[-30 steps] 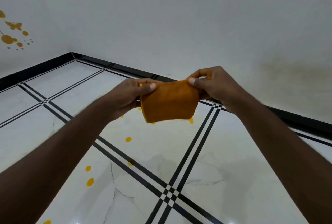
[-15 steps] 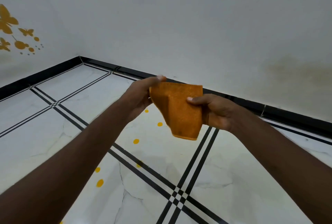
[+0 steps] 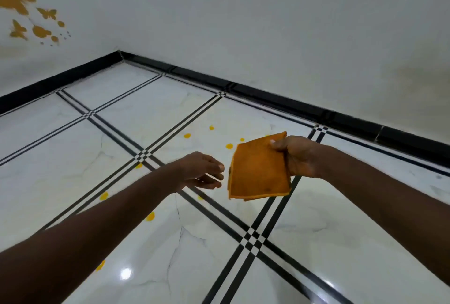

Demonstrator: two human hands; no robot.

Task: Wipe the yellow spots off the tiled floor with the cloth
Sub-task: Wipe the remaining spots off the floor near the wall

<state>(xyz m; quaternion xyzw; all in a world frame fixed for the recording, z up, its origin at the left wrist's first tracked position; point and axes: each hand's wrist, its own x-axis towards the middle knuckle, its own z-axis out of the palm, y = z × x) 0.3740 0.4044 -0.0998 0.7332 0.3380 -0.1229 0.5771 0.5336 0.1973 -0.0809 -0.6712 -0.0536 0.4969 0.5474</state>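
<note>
Right hand (image 3: 298,157) fingers hidden behind folded orange cloth (image 3: 259,169), one yellow spot (image 3: 267,135) half covered, both forearms cut off at frame edges.

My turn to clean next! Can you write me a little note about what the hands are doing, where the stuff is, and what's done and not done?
Right hand: grips the folded orange cloth by its upper corner, held up in the air above the floor.
Left hand: holds nothing, fingers relaxed, just beside the cloth's left edge and not touching it.
Yellow spots: scattered on the white tiled floor, some beyond the cloth, some under the left arm, nearer you.
Done: cloth is folded and in hand.
Left: the cloth has not reached the floor; every spot in view needs wiping.
</note>
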